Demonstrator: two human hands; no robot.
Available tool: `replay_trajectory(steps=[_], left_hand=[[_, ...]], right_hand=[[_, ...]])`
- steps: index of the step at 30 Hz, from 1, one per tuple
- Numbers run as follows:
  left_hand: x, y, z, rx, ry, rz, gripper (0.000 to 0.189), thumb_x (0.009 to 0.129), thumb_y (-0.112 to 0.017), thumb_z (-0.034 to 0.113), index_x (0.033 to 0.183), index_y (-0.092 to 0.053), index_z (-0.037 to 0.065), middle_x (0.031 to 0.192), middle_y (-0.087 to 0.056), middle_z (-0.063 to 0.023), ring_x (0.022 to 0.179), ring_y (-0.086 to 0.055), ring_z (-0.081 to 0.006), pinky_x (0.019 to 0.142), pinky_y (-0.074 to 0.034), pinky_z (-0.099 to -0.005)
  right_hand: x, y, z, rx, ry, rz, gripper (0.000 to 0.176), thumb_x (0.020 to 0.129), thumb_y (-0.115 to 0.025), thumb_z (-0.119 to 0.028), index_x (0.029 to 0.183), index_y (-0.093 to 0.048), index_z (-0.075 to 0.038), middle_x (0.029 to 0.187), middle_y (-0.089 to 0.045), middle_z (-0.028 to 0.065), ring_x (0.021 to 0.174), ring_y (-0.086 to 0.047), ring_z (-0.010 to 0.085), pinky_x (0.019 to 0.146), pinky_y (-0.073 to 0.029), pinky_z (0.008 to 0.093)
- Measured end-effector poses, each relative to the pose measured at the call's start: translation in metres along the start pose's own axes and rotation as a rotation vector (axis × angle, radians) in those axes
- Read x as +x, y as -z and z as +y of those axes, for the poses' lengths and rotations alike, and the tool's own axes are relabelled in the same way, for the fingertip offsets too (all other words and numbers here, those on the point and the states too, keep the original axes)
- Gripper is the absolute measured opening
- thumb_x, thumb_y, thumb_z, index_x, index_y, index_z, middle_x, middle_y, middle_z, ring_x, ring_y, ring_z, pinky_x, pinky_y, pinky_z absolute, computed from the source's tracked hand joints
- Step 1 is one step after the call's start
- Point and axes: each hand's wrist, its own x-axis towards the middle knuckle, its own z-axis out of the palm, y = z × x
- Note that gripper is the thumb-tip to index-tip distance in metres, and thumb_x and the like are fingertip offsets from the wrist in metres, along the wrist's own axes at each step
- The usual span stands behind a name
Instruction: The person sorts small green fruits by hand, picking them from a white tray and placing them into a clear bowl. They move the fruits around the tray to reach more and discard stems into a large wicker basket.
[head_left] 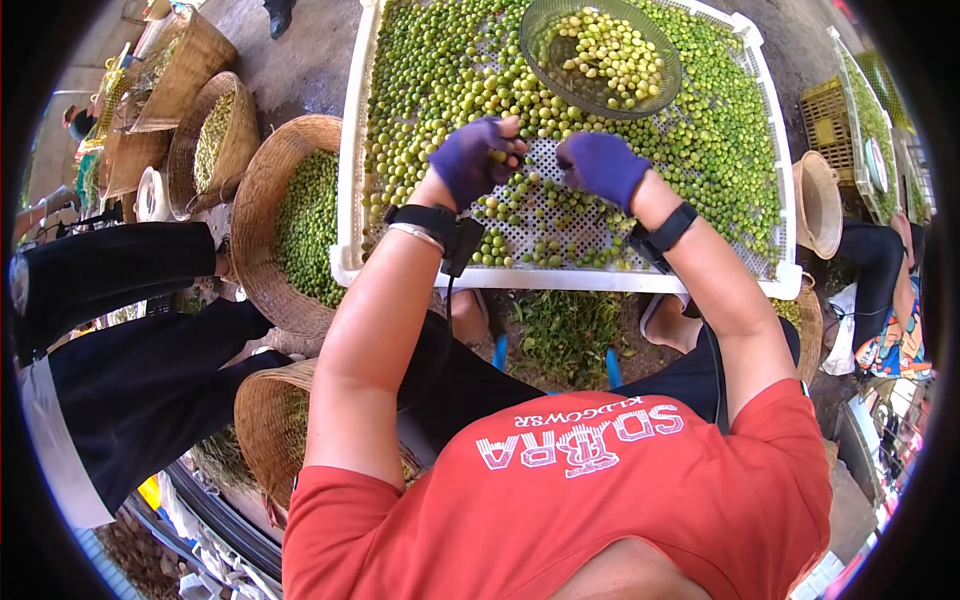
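Note:
A white perforated tray full of small round green fruits lies in front of me. My left hand, in a purple fingerless glove, is over the tray's middle with its fingers curled together; what they hold, if anything, is too small to name. To its right my right hand, gloved the same way, is bent over the fruits, its fingertips hidden beneath it. Between the hands the tray's bare mesh shows. A clear green bowl with paler yellowish fruits rests on the fruits at the back.
Woven baskets of green fruits stand on the left, beside a person's dark-trousered legs. On the right are an empty-looking basket, a yellow crate, another tray and another person's leg. Cut greenery lies below the tray.

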Motion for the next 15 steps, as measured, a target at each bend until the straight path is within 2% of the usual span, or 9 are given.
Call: replay_trajectory(steps=[1, 2, 4, 5, 6, 9, 12, 13, 15], left_hand=[[0.002, -0.008, -0.004, 0.16, -0.029, 0.041, 0.018, 0.081, -0.061, 0.021, 0.092, -0.061, 0.007, 0.072, -0.059, -0.0034, 0.056, -0.052, -0.0133, 0.046, -0.04, -0.023], [0.004, -0.017, -0.007, 0.409, -0.069, 0.105, 0.025, 0.079, -0.063, 0.022, 0.097, -0.066, 0.005, 0.072, -0.065, -0.0079, 0.059, -0.06, -0.0195, 0.052, -0.048, -0.0292], [0.018, -0.019, -0.025, 1.151, -0.282, 0.179, 0.025, 0.08, -0.064, 0.021, 0.1, -0.068, 0.006, 0.082, -0.069, -0.0118, 0.07, -0.067, -0.0245, 0.064, -0.053, -0.0361], [0.025, -0.02, -0.032, 1.496, -0.317, 0.155, 0.022, 0.075, -0.066, 0.019, 0.095, -0.07, 0.01, 0.089, -0.069, -0.0147, 0.078, -0.068, -0.0323, 0.074, -0.053, -0.0398], [0.035, -0.012, -0.041, 1.622, -0.227, 0.027, 0.024, 0.074, -0.065, 0.02, 0.095, -0.07, 0.009, 0.086, -0.067, -0.0191, 0.078, -0.066, -0.0371, 0.073, -0.053, -0.0414], [0.027, -0.02, -0.049, 1.617, -0.194, 0.155, 0.02, 0.078, -0.061, 0.017, 0.092, -0.07, 0.006, 0.087, -0.067, -0.0209, 0.083, -0.066, -0.038, 0.074, -0.053, -0.0442], [0.016, -0.026, -0.053, 1.679, -0.366, 0.134, 0.019, 0.08, -0.059, 0.015, 0.091, -0.069, 0.004, 0.094, -0.066, -0.0209, 0.088, -0.065, -0.0382, 0.076, -0.053, -0.0451], [0.014, -0.03, -0.053, 1.681, -0.313, 0.123, 0.018, 0.081, -0.057, 0.013, 0.091, -0.068, 0.004, 0.098, -0.066, -0.0204, 0.091, -0.065, -0.0376, 0.078, -0.053, -0.0449], [0.008, -0.035, -0.054, 1.746, -0.344, 0.129, 0.016, 0.081, -0.057, 0.012, 0.092, -0.068, 0.006, 0.096, -0.065, -0.0198, 0.091, -0.065, -0.0371, 0.078, -0.053, -0.0446]], right_hand=[[0.002, 0.003, 0.005, -0.108, -0.056, 0.015, 0.016, 0.077, -0.067, -0.02, 0.087, -0.064, -0.008, 0.088, -0.065, 0.0149, 0.086, -0.064, 0.0345, 0.072, -0.051, 0.0448], [0.002, 0.002, 0.006, -0.093, -0.041, 0.064, 0.016, 0.077, -0.066, -0.02, 0.087, -0.064, -0.008, 0.089, -0.065, 0.015, 0.086, -0.065, 0.0344, 0.072, -0.051, 0.0448], [0.003, 0.012, 0.0, -0.063, -0.018, 0.164, 0.015, 0.078, -0.065, -0.018, 0.088, -0.064, -0.008, 0.089, -0.066, 0.0152, 0.085, -0.065, 0.0343, 0.073, -0.051, 0.0448], [0.004, 0.012, -0.009, -0.008, -0.01, 0.12, 0.014, 0.079, -0.062, -0.018, 0.089, -0.064, -0.008, 0.088, -0.066, 0.0158, 0.085, -0.065, 0.0348, 0.074, -0.051, 0.0449], [0.005, 0.003, -0.015, 0.022, -0.019, 0.137, 0.014, 0.08, -0.061, -0.018, 0.089, -0.064, -0.008, 0.088, -0.066, 0.0161, 0.084, -0.065, 0.0351, 0.074, -0.051, 0.0452], [0.002, -0.035, -0.021, 0.209, -0.015, 0.187, 0.014, 0.083, -0.056, -0.017, 0.089, -0.064, -0.007, 0.087, -0.064, 0.0178, 0.084, -0.064, 0.0366, 0.074, -0.051, 0.0462], [-0.01, -0.029, -0.025, 0.145, -0.066, 0.167, 0.014, 0.083, -0.056, -0.017, 0.09, -0.064, -0.007, 0.093, -0.064, 0.0195, 0.088, -0.063, 0.0367, 0.076, -0.051, 0.0456], [-0.012, -0.027, -0.026, 0.15, -0.076, 0.147, 0.014, 0.083, -0.057, -0.017, 0.09, -0.063, -0.007, 0.095, -0.064, 0.0199, 0.089, -0.063, 0.0373, 0.077, -0.05, 0.0457], [-0.013, -0.019, -0.021, 0.087, -0.072, 0.108, 0.014, 0.083, -0.058, -0.017, 0.09, -0.063, -0.007, 0.093, -0.064, 0.0199, 0.087, -0.063, 0.0377, 0.076, -0.05, 0.046]])
